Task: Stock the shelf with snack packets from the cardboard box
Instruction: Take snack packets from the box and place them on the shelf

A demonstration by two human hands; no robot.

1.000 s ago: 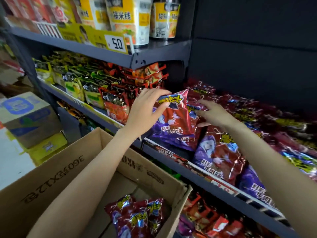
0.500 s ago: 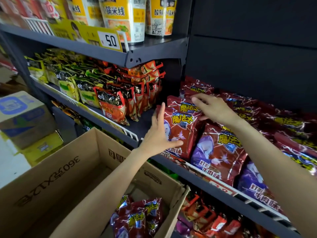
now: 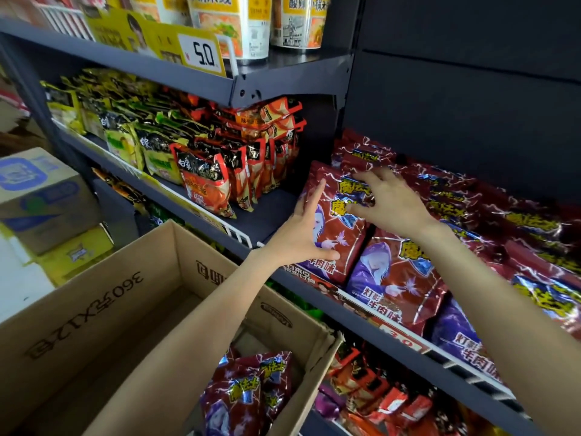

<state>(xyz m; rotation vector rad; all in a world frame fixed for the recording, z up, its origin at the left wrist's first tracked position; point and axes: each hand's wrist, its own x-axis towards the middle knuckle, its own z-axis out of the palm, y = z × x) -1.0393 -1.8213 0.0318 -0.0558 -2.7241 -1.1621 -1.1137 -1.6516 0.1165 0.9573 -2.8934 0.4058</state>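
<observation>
Left hand [image 3: 301, 237] risen along upright red-purple snack packet [image 3: 338, 221], right hand [image 3: 390, 199] on top

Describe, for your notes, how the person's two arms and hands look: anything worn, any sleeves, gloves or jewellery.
Both forearms are bare as far as the picture shows; no sleeve reaches into view. The left hand and the right hand wear no gloves. No watch, bracelet or ring can be made out on either wrist or on the fingers. Both arms are slim and enter from the bottom of the picture.
</observation>
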